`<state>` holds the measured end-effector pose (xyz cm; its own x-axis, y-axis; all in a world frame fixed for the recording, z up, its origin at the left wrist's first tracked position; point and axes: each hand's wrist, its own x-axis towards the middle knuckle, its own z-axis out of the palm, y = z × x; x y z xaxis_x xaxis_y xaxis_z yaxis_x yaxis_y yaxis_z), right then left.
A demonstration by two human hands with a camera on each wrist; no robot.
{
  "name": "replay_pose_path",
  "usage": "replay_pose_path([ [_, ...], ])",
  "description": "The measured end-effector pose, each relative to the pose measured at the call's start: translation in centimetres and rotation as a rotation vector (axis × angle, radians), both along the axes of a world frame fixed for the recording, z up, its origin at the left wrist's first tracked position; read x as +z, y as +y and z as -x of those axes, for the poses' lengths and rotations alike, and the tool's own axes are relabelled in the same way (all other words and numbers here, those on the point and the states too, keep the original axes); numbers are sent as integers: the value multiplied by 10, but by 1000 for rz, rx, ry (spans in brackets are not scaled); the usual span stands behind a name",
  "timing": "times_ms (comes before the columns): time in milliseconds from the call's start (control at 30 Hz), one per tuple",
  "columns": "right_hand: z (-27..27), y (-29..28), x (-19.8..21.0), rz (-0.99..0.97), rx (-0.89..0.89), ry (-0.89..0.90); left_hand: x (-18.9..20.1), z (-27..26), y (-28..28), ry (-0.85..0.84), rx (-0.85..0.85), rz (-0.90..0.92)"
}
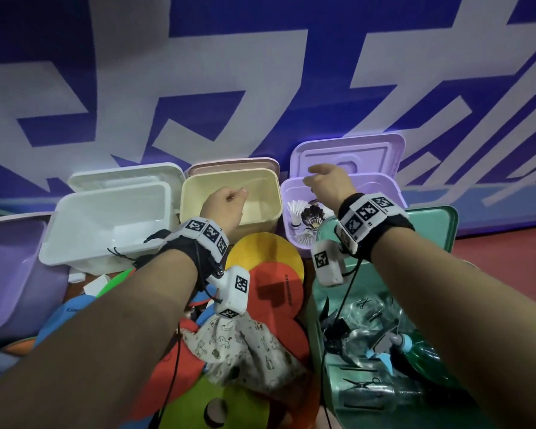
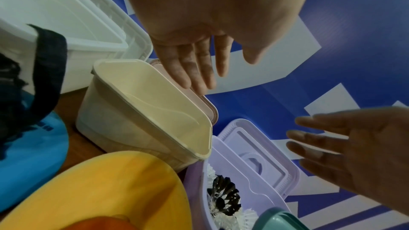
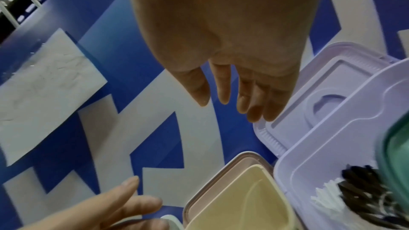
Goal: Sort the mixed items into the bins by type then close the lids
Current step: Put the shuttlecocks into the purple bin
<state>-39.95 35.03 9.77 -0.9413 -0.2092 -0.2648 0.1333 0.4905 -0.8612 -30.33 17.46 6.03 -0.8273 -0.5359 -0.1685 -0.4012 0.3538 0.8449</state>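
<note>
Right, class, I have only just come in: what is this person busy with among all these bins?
A person is sorting mixed items into open bins. Both hands are empty, fingers straight: the left hand reaches over the yellow bin, the right hand over the purple bin, which already holds shuttlecocks. The white bin looks empty. Coloured discs and a patterned cloth remain unsorted. No lid is closed yet.

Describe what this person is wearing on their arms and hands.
Both forearms are bare, with no sleeves or gloves. Each wrist carries a black strap ringed with white blocks bearing black square markers, plus a white box camera with the same markers. Thin black cables hang from both.
</note>
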Motion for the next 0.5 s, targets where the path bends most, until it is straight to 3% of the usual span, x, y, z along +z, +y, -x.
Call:
replay_pose_path([
  [300, -60, -71, 28, -3, 287, 54, 10, -49, -41, 22, 51, 4],
  [500, -107, -111, 33, 33, 343, 1, 21, -83, -76, 23, 32, 16],
])
